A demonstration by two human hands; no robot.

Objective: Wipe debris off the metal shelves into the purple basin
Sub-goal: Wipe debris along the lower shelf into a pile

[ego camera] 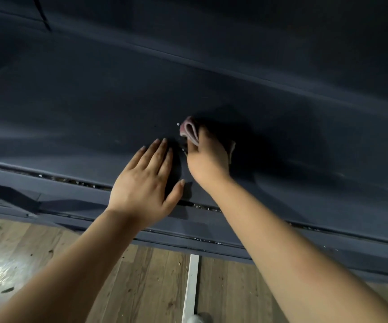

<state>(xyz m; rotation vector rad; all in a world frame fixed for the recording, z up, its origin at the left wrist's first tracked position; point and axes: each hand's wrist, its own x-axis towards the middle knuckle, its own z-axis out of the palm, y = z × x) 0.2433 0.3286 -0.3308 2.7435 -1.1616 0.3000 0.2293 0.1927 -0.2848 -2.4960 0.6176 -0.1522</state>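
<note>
A dark blue-grey metal shelf fills most of the view. My right hand grips a folded pink cloth and presses it onto the shelf near its middle. Just left of it, my left hand lies flat on the shelf with straight fingers, its edge turned toward the cloth. A few pale crumbs lie beside the cloth. More debris sits in the groove along the shelf's front edge. The purple basin is not in view.
A lower shelf lip runs under the front edge. Below it lies a wooden floor scattered with small bits, crossed by a white strip. A shoe tip shows at the bottom.
</note>
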